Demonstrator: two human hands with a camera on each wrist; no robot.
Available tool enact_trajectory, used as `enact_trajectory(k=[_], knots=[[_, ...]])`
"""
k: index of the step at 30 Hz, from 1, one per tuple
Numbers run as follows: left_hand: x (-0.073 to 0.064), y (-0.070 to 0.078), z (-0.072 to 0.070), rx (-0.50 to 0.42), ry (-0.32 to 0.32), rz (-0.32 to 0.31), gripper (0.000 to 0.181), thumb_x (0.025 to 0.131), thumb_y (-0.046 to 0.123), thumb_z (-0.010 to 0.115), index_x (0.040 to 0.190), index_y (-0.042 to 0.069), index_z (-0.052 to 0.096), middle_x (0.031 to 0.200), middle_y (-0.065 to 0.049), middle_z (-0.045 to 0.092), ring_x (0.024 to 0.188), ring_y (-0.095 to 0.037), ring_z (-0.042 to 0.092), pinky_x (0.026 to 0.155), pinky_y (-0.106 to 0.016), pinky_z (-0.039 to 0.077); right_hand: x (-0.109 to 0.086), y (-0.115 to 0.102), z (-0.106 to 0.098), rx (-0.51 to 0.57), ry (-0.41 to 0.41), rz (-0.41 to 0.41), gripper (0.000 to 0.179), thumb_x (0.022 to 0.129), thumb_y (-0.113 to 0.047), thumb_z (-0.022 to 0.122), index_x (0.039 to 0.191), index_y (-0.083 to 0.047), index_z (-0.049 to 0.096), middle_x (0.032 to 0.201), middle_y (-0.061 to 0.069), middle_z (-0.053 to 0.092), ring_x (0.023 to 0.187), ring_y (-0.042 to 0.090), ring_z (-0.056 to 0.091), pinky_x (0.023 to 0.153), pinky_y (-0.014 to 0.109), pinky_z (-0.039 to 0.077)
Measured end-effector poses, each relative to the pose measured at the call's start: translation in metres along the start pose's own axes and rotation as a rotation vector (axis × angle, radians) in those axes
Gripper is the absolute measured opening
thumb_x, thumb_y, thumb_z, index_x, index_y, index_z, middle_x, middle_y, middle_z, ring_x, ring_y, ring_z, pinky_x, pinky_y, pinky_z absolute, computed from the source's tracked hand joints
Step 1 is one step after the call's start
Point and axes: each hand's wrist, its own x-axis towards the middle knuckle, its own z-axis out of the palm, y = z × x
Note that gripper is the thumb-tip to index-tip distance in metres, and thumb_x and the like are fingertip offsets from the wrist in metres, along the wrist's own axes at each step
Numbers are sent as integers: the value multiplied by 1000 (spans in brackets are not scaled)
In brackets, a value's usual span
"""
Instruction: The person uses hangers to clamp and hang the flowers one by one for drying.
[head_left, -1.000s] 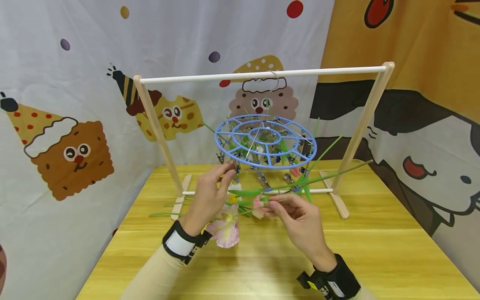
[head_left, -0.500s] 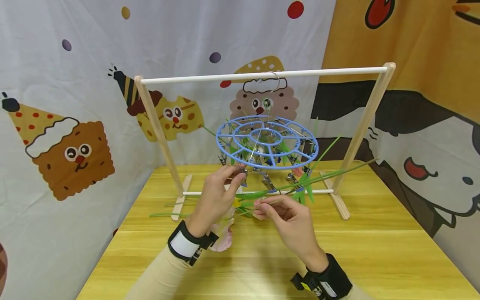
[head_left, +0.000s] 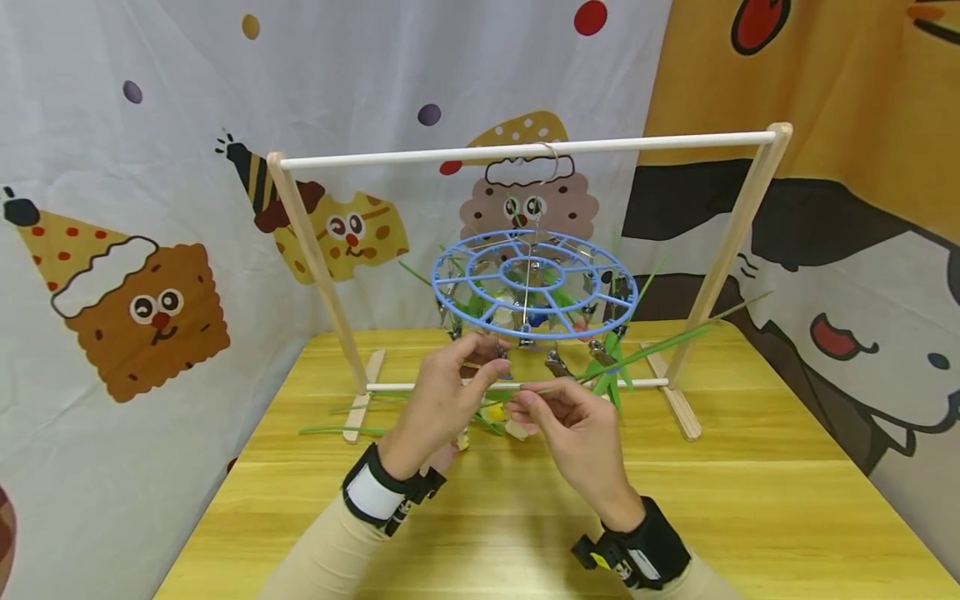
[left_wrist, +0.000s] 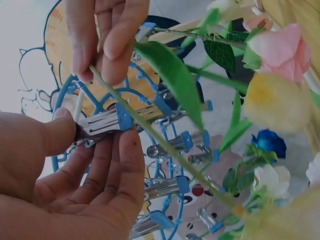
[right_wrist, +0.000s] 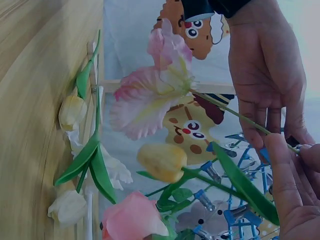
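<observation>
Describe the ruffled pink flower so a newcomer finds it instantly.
In the right wrist view, find the right hand, lower right, pinching a thin green stem. Follow it up and left to the pink-and-white ruffled flower. Its frilly, spread petals differ from the smooth, closed yellow tulip below.

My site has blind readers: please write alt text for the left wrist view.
The left hand pinches a blue-tipped metal clip while the right hand holds a green stem near it. Behind are a blue rack and more clips; a pink rose and yellow tulip show at image right.
</observation>
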Motion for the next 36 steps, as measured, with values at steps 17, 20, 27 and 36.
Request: enact_trajectory(k=[17, 20, 27, 36], knots=[[-2, 8, 13, -80, 91, -75, 5, 113, 11, 78, 117, 10, 80, 113, -6, 86, 98, -19, 81, 81, -26, 63, 4, 1, -15, -15, 58, 20, 16, 109, 12, 73, 122, 7, 80, 111, 30, 85, 95, 13, 90, 81, 37, 74], [-1, 8, 16, -99, 122, -75, 4, 113, 11, 78, 115, 8, 80, 113, -7, 86, 98, -20, 83, 81, -26, 64, 4, -1, -17, -16, 63, 36, 15, 109, 11, 73, 123, 7, 80, 111, 29, 86, 95, 12, 90, 82, 37, 74], [-1, 7, 23, -156, 185, -56, 12, 110, -3, 73, 107, 6, 80, 108, -13, 87, 95, -24, 85, 79, -25, 66, 7, 1, -20, -10, 70, 27, 14, 109, 12, 72, 121, 9, 79, 110, 31, 86, 94, 15, 90, 82, 39, 74], [0, 4, 25, -150, 216, -50, 11, 109, -4, 74, 105, 5, 79, 105, -13, 87, 92, -27, 86, 77, -23, 65, 9, -1, -21, 15, 90, -29, 15, 109, 15, 71, 121, 11, 78, 109, 34, 84, 92, 16, 90, 80, 39, 73]])
